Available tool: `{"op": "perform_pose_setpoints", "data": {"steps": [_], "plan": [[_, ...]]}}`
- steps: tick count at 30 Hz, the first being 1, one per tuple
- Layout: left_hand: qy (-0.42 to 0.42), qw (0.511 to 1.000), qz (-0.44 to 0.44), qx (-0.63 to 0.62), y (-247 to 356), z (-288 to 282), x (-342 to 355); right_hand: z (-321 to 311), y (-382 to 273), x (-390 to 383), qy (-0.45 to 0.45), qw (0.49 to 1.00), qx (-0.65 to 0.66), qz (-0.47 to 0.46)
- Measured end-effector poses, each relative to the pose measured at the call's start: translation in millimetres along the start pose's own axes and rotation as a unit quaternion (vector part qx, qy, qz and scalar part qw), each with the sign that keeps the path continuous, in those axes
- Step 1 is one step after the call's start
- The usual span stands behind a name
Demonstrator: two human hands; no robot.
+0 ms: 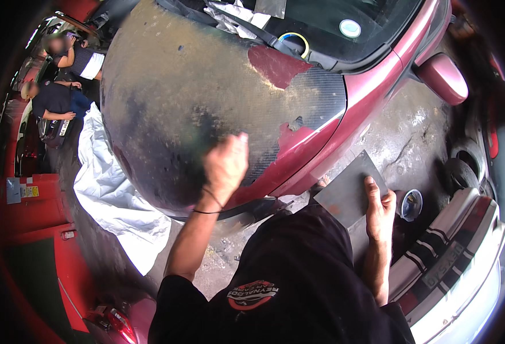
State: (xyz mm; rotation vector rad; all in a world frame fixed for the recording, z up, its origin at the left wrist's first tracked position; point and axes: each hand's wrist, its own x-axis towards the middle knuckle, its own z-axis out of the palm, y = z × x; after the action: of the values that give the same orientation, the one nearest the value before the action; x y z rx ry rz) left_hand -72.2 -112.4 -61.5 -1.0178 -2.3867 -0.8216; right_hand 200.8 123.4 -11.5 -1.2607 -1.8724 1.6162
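Grey, stained floor (413, 129) surrounds a maroon car's hood (160, 74), mottled brown and black, with white cloth (106, 183) beside its front edge. Over the hood's near edge, the left hand (227, 163) blurs; whether its fingers hold anything, I cannot tell. Beyond that edge, the right hand's (381, 215) fingers grip a dark flat sheet (347, 198).

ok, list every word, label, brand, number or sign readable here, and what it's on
Black shirt: lettered emblem, legible; wording not copied.
Pale bumper, lower right: number plate, partly legible; characters not copied.
Windshield: round pale sticker, too small to read.
Red panel, left: yellow label, too small.
Far-left number plate: too small and blurred.
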Motion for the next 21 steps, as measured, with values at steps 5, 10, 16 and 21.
{"op": "perform_pose_setpoints", "data": {"steps": [5, 10, 16, 21], "plan": [[0.064, 0.986, -0.154, -0.002, -57.1, -100.4, 4.4, 19.8, 2.0, -16.3, -0.002, 0.999, -0.021, 0.026], [0.093, 0.978, -0.182, 0.035, -82.5, -164.4, -77.6, 44.2, 9.1, 9.4, -0.136, 0.991, -0.012, -0.004], [0.104, 0.92, -0.375, -0.042, -48.6, -186.5, -206.0, 58.9, 3.6, 33.5, -0.262, 0.962, -0.069, -0.041], [0.076, 0.842, -0.533, 0.002, 18.0, -189.8, -258.0, 66.6, 17.3, 49.4, -0.33, 0.941, -0.059, -0.048]]}}
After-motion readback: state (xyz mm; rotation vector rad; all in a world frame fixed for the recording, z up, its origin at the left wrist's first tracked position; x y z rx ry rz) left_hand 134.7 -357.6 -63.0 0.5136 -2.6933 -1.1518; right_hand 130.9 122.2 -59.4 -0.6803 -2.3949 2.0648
